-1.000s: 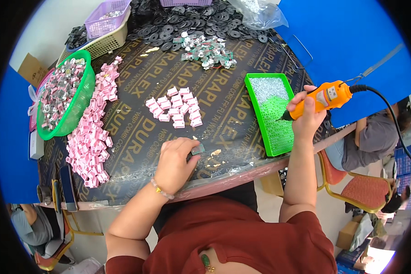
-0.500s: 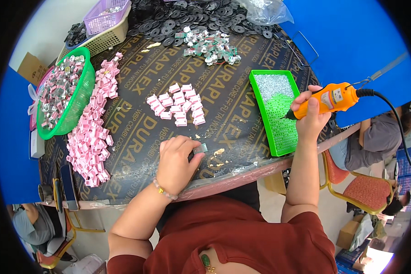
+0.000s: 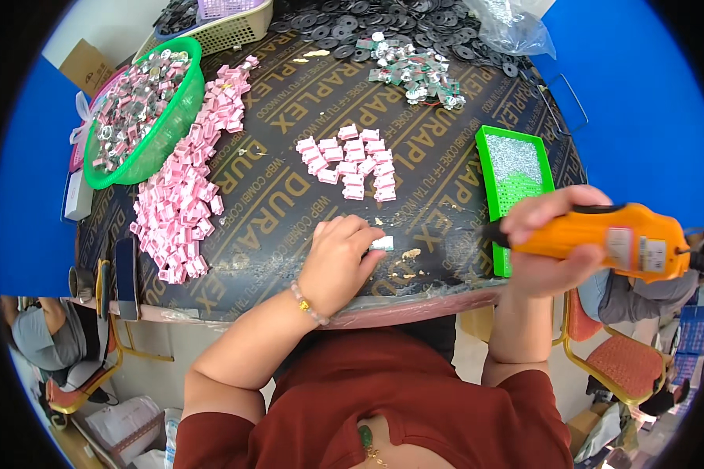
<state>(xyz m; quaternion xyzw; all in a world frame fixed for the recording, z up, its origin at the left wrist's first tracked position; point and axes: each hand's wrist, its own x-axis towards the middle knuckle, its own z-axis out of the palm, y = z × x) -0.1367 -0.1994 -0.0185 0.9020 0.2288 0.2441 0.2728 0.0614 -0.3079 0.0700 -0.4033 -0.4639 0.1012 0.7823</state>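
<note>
My left hand (image 3: 338, 254) rests on the dark table with its fingers closed around a small flat piece (image 3: 382, 243), pale and greenish. Its covered side is hidden under the fingers. In my right hand (image 3: 559, 270), an orange electric screwdriver (image 3: 630, 234) lies nearly level, its dark tip pointing left over the near end of a green perforated tray (image 3: 490, 181). Tiny silver screws (image 3: 515, 159) fill the tray's far part. Beyond my left hand sits a loose group of pink plastic housings (image 3: 352, 160).
At left, a long heap of pink housings (image 3: 181, 199) lies beside a green basket (image 3: 192, 102) full of assembled parts. Green circuit boards (image 3: 418, 74) and black discs (image 3: 344, 30) are piled at the back. A person (image 3: 47, 332) sits left, another (image 3: 641, 305) right.
The screwdriver has come down and toward me, turning more level, its tip now lower. The view has shifted, moving the table things rightward. My left hand still holds the small piece.
</note>
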